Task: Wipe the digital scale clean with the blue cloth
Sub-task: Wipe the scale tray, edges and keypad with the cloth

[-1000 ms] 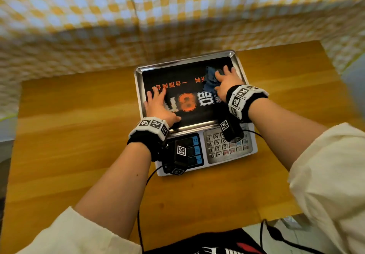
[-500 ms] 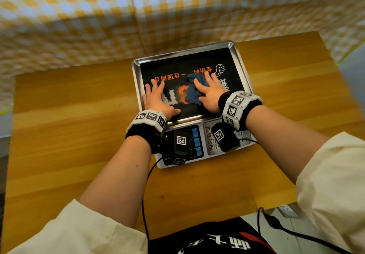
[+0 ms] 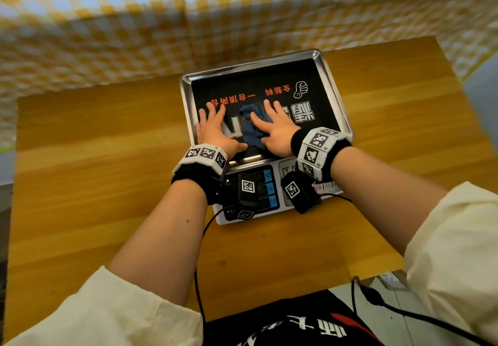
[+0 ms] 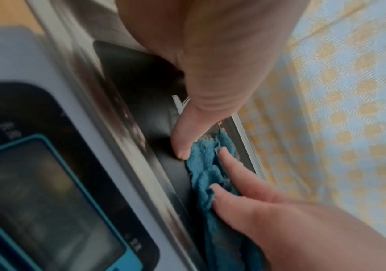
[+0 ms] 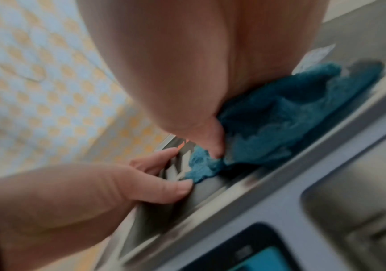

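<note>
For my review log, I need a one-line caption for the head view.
Right hand presses the blue cloth flat on the digital scale pan while the left hand rests beside it.

Bright, even light in the head view, with edges bowed by the wide lens and a glare streak on the scale's [image 3: 265, 135] metal rim. Dimmer and blurred in both wrist views, soft on the near hands.

Both hands [image 4: 222, 60] press the blue cloth [image 4: 210, 176] flat on the scale's platter [image 4: 141, 102].
</note>
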